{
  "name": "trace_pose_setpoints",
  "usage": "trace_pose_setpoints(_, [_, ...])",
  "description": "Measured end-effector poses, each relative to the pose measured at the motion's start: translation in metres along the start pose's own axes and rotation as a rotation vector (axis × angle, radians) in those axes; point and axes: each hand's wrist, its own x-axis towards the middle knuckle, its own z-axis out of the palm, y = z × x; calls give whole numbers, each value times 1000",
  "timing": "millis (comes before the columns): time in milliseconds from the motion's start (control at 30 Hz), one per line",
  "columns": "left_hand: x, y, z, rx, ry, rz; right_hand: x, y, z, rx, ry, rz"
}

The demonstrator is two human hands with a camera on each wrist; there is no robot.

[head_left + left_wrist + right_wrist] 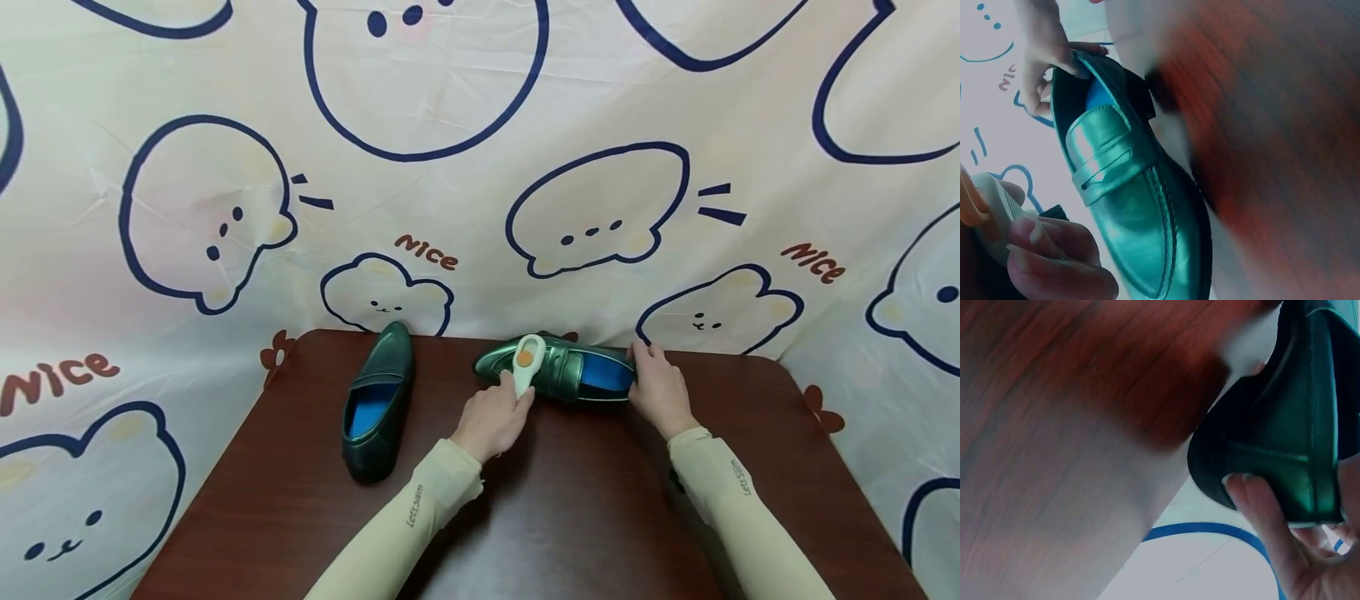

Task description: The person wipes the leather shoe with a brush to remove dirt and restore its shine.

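Note:
My left hand (493, 417) grips a small white-handled tool (528, 362) with an orange round part; a dark piece shows beside it in the left wrist view. It is over the front of a shiny green loafer (558, 371), which lies sideways with its toe to the left. Whether tool and leather touch is hard to tell. At the heel, my right hand (662, 390) holds this loafer, fingers over the back edge, as the right wrist view shows. Its insole (606, 372) is blue. The matching loafer (384, 367) stands apart on the left, toe away from me, touched by neither hand.
Both shoes are toward the far end of a dark brown wooden table (585, 492). Behind and beside the table hangs a pale curtain (465, 200) with blue-outlined cartoon bears; its foot meets the table's back edge.

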Motion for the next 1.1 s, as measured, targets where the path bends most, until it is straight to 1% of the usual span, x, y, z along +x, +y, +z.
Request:
trace_pose_setpoints(67, [1, 3, 6, -3, 2, 12, -2, -3, 0, -12, -14, 17])
trace_pose_setpoints(200, [1, 6, 16, 37, 28, 11, -8, -8, 7, -28, -64, 37])
trace_pose_setpoints(333, [-1, 7, 25, 73, 36, 18, -13, -11, 11, -52, -104, 60])
trace_pose_setpoints(500, [0, 11, 34, 68, 65, 44, -15, -11, 8, -143, -135, 37])
trace_pose_setpoints(633, [-1, 11, 39, 62, 59, 49, -18, -8, 5, -215, -169, 3])
trace_pose_setpoints(733, [-2, 6, 41, 73, 72, 32, -18, -5, 6, -233, -177, -22])
trace_pose_setpoints(800, [-4, 2, 40, 83, 93, 30, -17, -3, 7, -234, -181, -33])
trace_pose_setpoints(967, [-8, -10, 36, 103, 140, 42, -14, -2, 4, -238, -203, -31])
trace_pose_setpoints(1100, [-9, -15, 33, 107, 140, 39, -12, -1, 3, -236, -216, -29])
